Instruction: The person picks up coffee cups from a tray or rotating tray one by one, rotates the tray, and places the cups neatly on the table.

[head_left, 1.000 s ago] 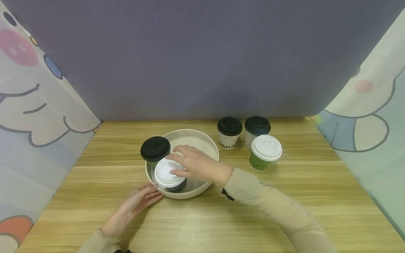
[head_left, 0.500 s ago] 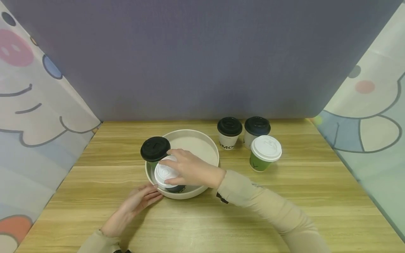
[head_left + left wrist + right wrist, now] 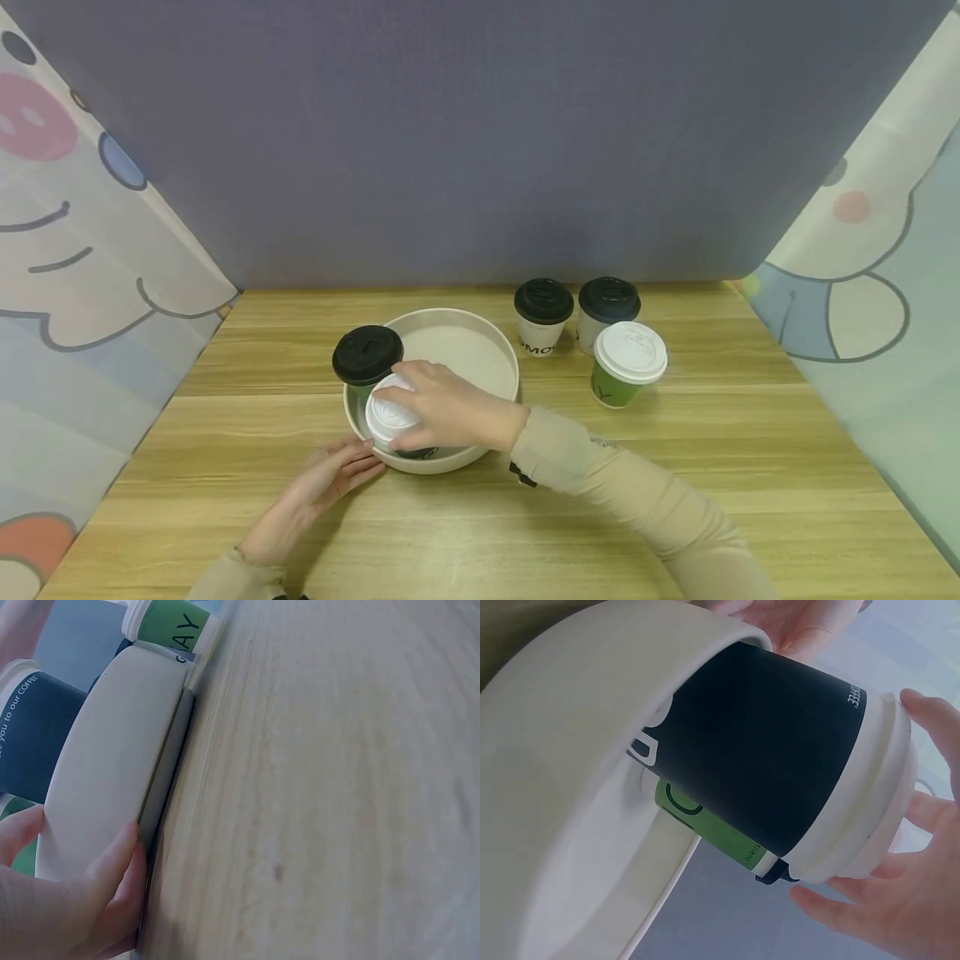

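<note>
while the left hand [image 3: 322, 483] is rested, fingers fairly straight and unclenched, against the rim of the round tray [image 3: 476, 350] left of centre, the tray is only touched there, not clearly gripped. a black-lidded green cup [image 3: 367, 354] is stood inside the tray's left edge. just below it in the frame, also inside the tray, the dark cup [image 3: 765, 742] is set; its white lid [image 3: 384, 415] is grasped by the curled fingers of the right hand [image 3: 450, 408]. the dark cup is judged light, though whether it is filled cannot be told. its card wall would probably be dented by a hard squeeze, and the smooth, stiff lid might be popped off if pulled alone, so it is best held just under the lid. right of centre, a black-lidded white cup [image 3: 543, 304] and a partly hidden white cup [image 3: 592, 329] are stood side by side, with a white-lidded green cup [image 3: 630, 354] placed before the latter.
</note>
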Tool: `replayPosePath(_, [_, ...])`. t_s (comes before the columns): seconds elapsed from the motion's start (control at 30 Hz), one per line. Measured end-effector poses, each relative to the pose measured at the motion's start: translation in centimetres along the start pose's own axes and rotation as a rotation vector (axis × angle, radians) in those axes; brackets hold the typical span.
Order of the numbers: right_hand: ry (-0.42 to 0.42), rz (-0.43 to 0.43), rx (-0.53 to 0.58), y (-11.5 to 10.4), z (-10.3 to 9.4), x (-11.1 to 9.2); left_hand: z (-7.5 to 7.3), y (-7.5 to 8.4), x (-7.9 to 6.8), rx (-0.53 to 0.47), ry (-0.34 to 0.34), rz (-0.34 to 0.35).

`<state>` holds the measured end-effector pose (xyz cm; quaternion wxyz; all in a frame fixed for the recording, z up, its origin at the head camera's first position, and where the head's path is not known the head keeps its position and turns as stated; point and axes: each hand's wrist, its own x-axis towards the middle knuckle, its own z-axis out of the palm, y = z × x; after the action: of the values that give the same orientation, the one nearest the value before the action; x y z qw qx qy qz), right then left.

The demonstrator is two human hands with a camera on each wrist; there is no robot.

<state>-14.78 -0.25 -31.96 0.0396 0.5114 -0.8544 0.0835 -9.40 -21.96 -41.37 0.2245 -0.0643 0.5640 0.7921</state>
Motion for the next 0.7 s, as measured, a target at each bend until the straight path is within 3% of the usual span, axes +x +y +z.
replayPosePath(0.33, [0.026, -0.019, -0.005, -0.16, 0.23, -0.16, -0.06, -0.12, -0.09, 0.010, -0.016, 0.011])
replayPosePath(0.7, [-0.001, -0.007, 0.008, -0.13, 0.36, -0.19, 0.06, -0.13, -0.09, 0.013, 0.006, 0.004])
